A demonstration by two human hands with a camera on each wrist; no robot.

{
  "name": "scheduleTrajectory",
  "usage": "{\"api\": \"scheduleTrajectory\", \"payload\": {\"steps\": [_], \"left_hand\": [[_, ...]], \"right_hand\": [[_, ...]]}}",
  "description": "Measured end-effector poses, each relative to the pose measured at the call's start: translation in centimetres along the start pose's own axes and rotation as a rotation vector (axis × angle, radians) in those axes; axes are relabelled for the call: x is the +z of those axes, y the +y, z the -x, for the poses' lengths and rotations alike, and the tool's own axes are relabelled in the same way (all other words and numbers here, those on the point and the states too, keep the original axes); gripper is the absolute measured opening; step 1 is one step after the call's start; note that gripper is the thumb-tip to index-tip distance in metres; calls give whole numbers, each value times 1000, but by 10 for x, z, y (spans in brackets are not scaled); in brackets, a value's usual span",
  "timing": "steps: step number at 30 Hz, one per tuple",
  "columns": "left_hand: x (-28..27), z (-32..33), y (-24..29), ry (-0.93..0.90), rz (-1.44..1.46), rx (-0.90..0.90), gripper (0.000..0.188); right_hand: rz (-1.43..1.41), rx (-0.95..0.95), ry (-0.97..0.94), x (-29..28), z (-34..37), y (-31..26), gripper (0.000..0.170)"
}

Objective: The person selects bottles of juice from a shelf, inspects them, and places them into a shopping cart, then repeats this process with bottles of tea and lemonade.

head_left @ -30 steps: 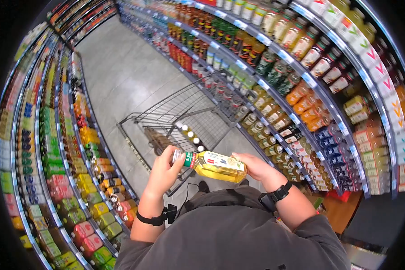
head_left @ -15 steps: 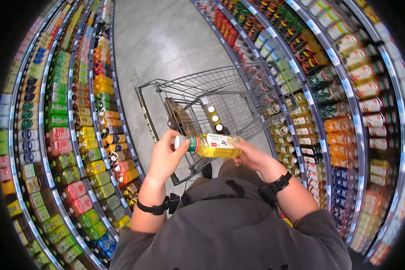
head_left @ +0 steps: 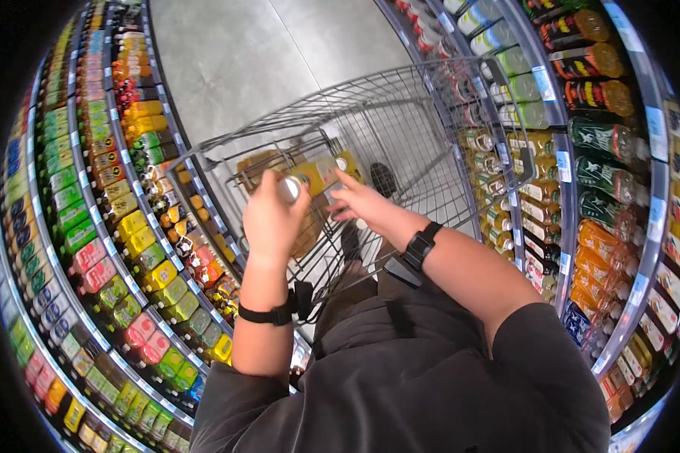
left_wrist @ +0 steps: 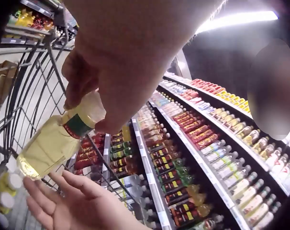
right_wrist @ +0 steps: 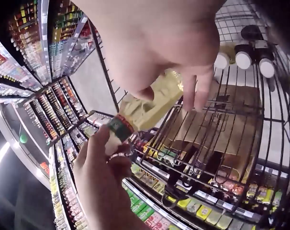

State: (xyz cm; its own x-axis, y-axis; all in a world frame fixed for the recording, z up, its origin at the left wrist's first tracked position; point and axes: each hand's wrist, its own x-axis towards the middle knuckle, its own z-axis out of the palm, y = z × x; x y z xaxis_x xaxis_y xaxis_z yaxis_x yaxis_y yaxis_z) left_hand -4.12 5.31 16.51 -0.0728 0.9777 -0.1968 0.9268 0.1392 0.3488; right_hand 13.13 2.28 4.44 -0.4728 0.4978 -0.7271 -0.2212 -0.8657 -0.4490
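Note:
A bottle of pale yellow liquid [head_left: 319,175] is held over the shopping cart, slanting. My left hand [head_left: 270,220] grips its neck, and the white cap shows beside the thumb. In the left wrist view the bottle [left_wrist: 47,149] has a green band near the neck. My right hand [head_left: 374,210] is at the base end, fingers extended; in the left wrist view this hand [left_wrist: 80,203] lies palm up just below the base. The right wrist view shows the right hand [right_wrist: 169,48] partly hiding the bottle's far end; whether it touches is unclear.
The wire cart [head_left: 431,66] stands in front of the body. Inside are a brown paper bag [right_wrist: 231,127] and several capped bottles [right_wrist: 244,58]. Drink shelves run along the left [head_left: 102,268] and right [head_left: 563,155], with grey floor [head_left: 234,68] between.
The view has turned and the cart appears closer. The bottle has moved up and away from the body, its cap now turned towards the head camera. My right hand's fingers have straightened and loosened.

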Motion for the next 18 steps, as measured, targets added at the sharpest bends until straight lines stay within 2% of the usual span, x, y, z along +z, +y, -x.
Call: {"api": "scheduleTrajectory", "payload": {"steps": [2,4,6,9,14,18], "left_hand": [[28,-26,-2,-40,-17,-52,40],[60,-48,-11,-23,-29,-32,41],[89,-66,-18,-40,-9,-79,42],[133,-91,-31,-109,9,-131,43],[195,-110,-46,-190,-68,-134,44],[222,-109,-50,-287,-130,-181,44]], "right_hand": [[6,13,3,-6,-19,-3,80],[75,-113,1,-12,-39,-3,79],[79,-62,-2,-21,-58,-3,79],[81,-120,-4,-36,-89,7,79],[86,-117,14,-52,-119,17,79],[2,-64,85,-68,-125,19,68]]}}
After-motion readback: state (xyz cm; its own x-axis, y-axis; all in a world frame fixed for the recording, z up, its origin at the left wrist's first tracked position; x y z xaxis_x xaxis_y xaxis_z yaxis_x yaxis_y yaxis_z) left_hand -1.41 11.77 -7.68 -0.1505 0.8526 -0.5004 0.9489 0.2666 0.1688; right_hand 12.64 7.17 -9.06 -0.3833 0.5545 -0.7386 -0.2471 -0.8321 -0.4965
